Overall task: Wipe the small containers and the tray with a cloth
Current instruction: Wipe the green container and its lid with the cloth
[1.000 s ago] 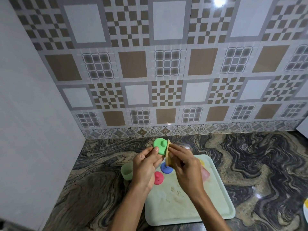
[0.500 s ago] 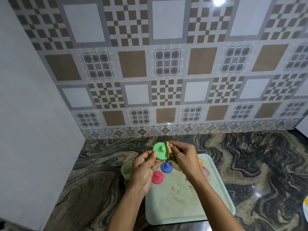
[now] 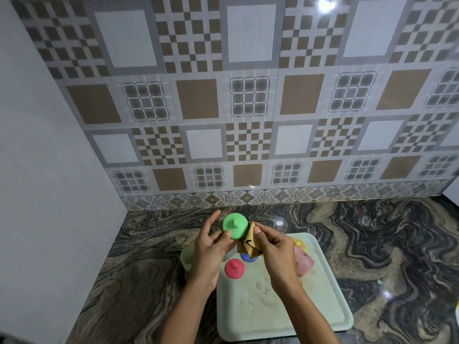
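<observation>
My left hand (image 3: 211,252) holds a green lid with a knob (image 3: 234,225) up above the pale green tray (image 3: 323,316), thumb against its lower edge and the forefinger raised. My right hand (image 3: 275,254) pinches a tan cloth (image 3: 248,242) and presses it against the right side of the green lid. On the tray lie a red lid (image 3: 234,268), a blue lid (image 3: 247,256) partly hidden under the cloth, a pink container (image 3: 304,263) on its side and a yellow piece (image 3: 299,243) behind my right hand. Crumbly dirt marks the tray's floor.
A light green cup (image 3: 186,259) stands on the dark marbled counter (image 3: 149,269) just left of the tray, half hidden by my left wrist. A tiled wall rises behind, a plain white wall at the left. A white and yellow object (image 3: 456,310) peeks in at the right edge.
The green lid has turned so its knobbed top faces me. My right hand with the cloth has slid round to the lid's right side, and my left forefinger has lifted off.
</observation>
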